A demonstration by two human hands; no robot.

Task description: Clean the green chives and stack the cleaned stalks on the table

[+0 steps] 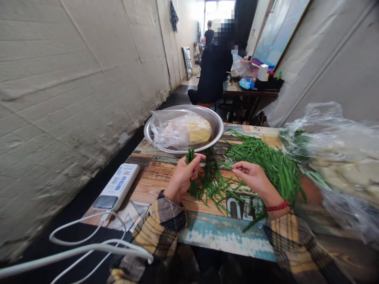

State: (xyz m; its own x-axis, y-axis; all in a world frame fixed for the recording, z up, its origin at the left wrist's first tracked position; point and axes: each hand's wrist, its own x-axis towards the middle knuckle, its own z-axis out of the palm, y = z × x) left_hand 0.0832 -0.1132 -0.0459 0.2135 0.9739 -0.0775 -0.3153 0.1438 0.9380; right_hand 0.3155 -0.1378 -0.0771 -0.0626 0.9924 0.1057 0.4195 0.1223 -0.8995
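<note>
My left hand [186,173] is closed around a small upright bunch of green chives [190,157], whose ends stick out above and below the fist. To its right, my right hand [253,177] pinches at the fingertips, with a chive blade [227,165] showing at them. Loose chives [217,185] lie scattered on the table between the hands. Behind and beyond my right hand spreads a larger pile of chives [266,157].
A metal basin [219,132] with a plastic-wrapped yellowish block [199,131] stands at the table's far side. A white power bank [118,187] with cables is at the left edge. Plastic bags [340,138] with pale contents fill the right. A person in dark clothes [211,75] sits beyond.
</note>
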